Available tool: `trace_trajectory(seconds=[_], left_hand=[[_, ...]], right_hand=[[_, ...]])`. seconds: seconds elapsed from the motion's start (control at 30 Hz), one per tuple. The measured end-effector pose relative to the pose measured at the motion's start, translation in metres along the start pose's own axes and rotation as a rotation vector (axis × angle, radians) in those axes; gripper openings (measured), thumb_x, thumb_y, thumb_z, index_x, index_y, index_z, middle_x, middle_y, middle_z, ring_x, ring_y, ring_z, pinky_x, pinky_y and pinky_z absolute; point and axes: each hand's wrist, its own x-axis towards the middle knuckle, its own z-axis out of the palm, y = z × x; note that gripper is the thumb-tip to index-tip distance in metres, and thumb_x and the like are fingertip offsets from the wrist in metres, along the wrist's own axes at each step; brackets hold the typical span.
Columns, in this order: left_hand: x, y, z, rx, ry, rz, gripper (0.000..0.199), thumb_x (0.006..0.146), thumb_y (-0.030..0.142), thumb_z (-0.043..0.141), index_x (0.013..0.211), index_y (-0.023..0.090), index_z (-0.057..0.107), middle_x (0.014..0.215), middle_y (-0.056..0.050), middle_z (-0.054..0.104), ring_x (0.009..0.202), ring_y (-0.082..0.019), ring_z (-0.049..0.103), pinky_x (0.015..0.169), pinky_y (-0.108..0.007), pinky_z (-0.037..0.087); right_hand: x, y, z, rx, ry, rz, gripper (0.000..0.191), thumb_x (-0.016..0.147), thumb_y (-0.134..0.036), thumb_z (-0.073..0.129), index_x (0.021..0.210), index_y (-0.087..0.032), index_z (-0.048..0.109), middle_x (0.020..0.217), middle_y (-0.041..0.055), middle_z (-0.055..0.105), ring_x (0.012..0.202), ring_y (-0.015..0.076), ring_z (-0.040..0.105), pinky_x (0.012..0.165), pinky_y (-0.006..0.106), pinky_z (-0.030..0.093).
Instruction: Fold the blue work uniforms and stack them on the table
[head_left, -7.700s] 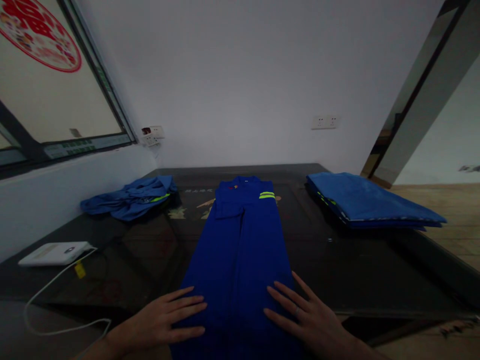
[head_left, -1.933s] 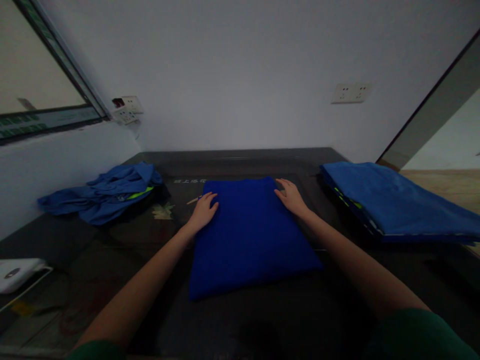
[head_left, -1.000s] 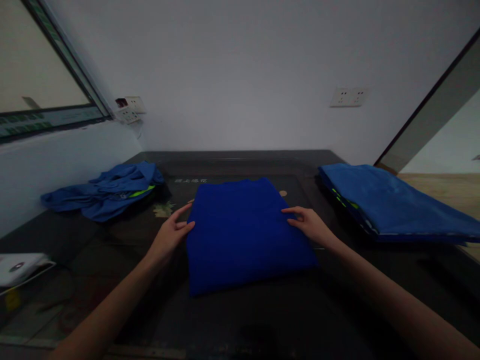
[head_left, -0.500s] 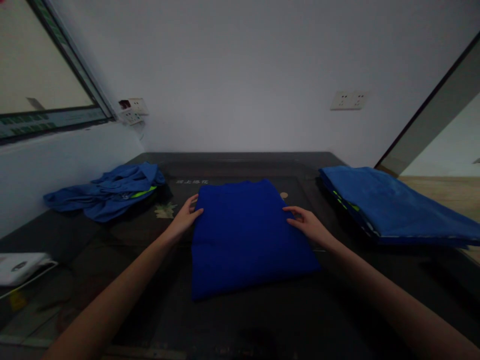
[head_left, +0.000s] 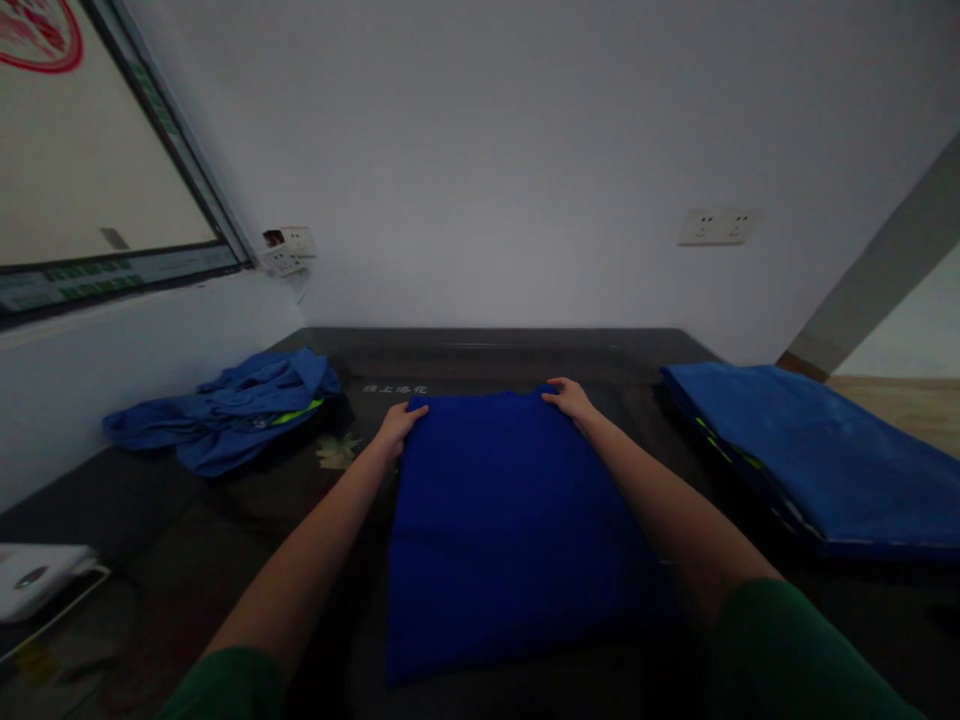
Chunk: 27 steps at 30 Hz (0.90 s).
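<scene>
A folded deep-blue garment (head_left: pixel 517 520) lies flat on the dark glossy tabletop (head_left: pixel 337 580) in front of me. At its far left corner, my left hand (head_left: pixel 397 428) pinches the cloth, thumb on top and fingers along the outer edge. My right hand (head_left: pixel 573 402) grips the far right corner in the same way, its fingertips partly behind the edge. Both forearms stretch forward on either side of the cloth.
A crumpled blue garment (head_left: pixel 232 405) with a lime-green strip lies at the left. At the right sits a stack of folded blue garments (head_left: pixel 817 450). A white device (head_left: pixel 41 575) with a cable is at the left edge. A wall with sockets (head_left: pixel 718 227) stands behind.
Both hands have moved away from me along the garment's sides to its far corners and closed on them. The view has tilted up, and green sleeves now show.
</scene>
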Motion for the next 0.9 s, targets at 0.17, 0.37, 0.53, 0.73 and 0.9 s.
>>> trace_trajectory(seconds=[0.17,0.37,0.53,0.73,0.9], left_hand=[[0.002,0.035,-0.019,-0.080,-0.012,0.241,0.043,0.070,0.036,0.075,0.102,0.010,0.065,0.092,-0.010,0.071,0.072,-0.018,0.067,0.070,-0.029,0.055],[0.034,0.038,-0.015,0.335,0.100,0.293,0.032,0.078,0.031,0.064,0.102,0.009,0.065,0.093,-0.013,0.071,0.079,-0.023,0.068,0.072,-0.032,0.054],[0.046,-0.004,0.001,0.638,0.222,0.296,0.030,0.082,0.027,0.060,0.105,0.009,0.064,0.110,-0.021,0.066,0.110,-0.032,0.061,0.093,-0.039,0.046],[0.032,-0.012,0.011,0.987,0.279,0.310,0.046,0.094,0.039,0.039,0.129,0.011,0.046,0.104,-0.025,0.065,0.102,-0.037,0.063,0.086,-0.046,0.046],[0.016,-0.005,0.016,1.158,0.362,0.440,0.050,0.094,0.026,0.037,0.143,0.017,0.035,0.126,-0.023,0.055,0.116,-0.036,0.054,0.095,-0.050,0.040]], right_hand=[[0.021,-0.028,-0.034,0.045,0.015,-0.230,0.036,0.076,-0.018,0.068,0.111,-0.017,0.065,0.115,0.0100,0.066,0.113,0.0219,0.058,0.096,0.037,0.045],[0.055,-0.039,-0.028,-0.210,-0.022,-0.277,0.037,0.081,-0.020,0.064,0.118,-0.015,0.061,0.117,0.0115,0.065,0.109,0.0221,0.061,0.091,0.036,0.049],[0.043,0.010,0.014,-0.399,-0.023,-0.226,0.030,0.083,-0.012,0.059,0.112,-0.016,0.062,0.114,0.0120,0.066,0.109,0.0233,0.061,0.095,0.039,0.046],[0.025,0.032,0.028,-0.529,0.001,-0.289,0.039,0.094,-0.019,0.041,0.131,-0.019,0.049,0.126,0.0164,0.056,0.113,0.0285,0.056,0.095,0.044,0.044],[0.015,0.017,0.026,-0.652,0.069,-0.346,0.046,0.096,-0.020,0.033,0.141,-0.021,0.041,0.140,0.0167,0.044,0.125,0.0320,0.044,0.099,0.046,0.040]])
